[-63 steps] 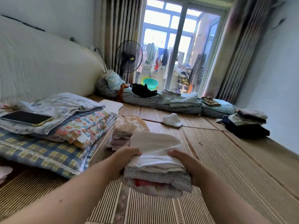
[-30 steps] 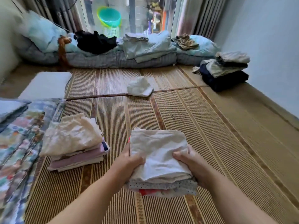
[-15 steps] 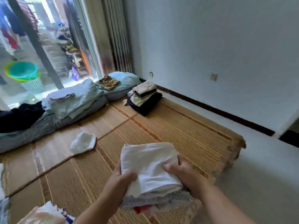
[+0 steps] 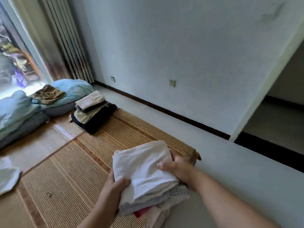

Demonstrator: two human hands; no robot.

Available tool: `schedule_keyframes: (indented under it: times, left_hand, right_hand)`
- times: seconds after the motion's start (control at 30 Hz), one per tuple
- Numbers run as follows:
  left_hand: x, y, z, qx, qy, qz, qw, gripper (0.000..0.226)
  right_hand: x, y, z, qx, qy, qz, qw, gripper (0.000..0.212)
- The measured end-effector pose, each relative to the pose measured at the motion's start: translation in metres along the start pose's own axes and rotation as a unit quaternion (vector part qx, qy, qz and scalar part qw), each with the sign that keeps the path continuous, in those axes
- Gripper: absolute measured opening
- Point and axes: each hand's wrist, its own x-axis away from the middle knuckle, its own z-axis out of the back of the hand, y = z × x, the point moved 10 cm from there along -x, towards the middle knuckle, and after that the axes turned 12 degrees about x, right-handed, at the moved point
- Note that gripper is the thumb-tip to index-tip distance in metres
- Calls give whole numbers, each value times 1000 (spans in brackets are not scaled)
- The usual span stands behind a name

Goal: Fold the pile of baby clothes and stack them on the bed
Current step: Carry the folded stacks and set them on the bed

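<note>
Swung rightward past the mat's edge, both hands' fingers (image 4: pixel 162 165) still clamp the folded stack (image 4: pixel 144 175).

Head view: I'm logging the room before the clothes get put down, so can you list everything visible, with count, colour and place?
Folded stack: one, white on top, dotted grey and red layers below, held over the mat's near right corner.
Second folded stack: one, cream and dark navy, on the mat's far edge.
Loose white cloth: one, at the left edge on the mat.
Woven mat: tan with brown bands, covering the bed.
Bedding: light blue over grey, bunched along the far end.
Brown garment: one, on the bedding.
Curtain: striped, beside the window.
Wall: pale, with two small fittings low down.
Left hand: grip on the stack's near left side.
Right hand: grip on its right side.
</note>
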Motion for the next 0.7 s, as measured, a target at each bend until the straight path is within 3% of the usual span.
schedule_keyframes:
  times: [0.1, 0.3, 0.4, 0.5, 0.7]
  left_hand:
    - [-38, 3, -18, -4, 6, -20, 1000, 62]
    - [-149, 12, -34, 5, 16, -33, 999, 85]
    - [-208, 15, -44, 5, 25, -33, 999, 85]
    - [-252, 24, -53, 12, 44, -39, 998, 82]
    - [-318, 38, -50, 26, 109, -72, 991, 68]
  right_hand:
    - [-40, 3, 27, 3, -16, -15, 1000, 64]
    - [-147, -2, 70, 12, -54, -14, 998, 73]
    - [-208, -8, 99, 14, -60, -7, 998, 60]
    - [-256, -13, 121, 9, -80, -12, 997, 62]
    - [-349, -32, 129, 42, -168, -11, 985, 47]
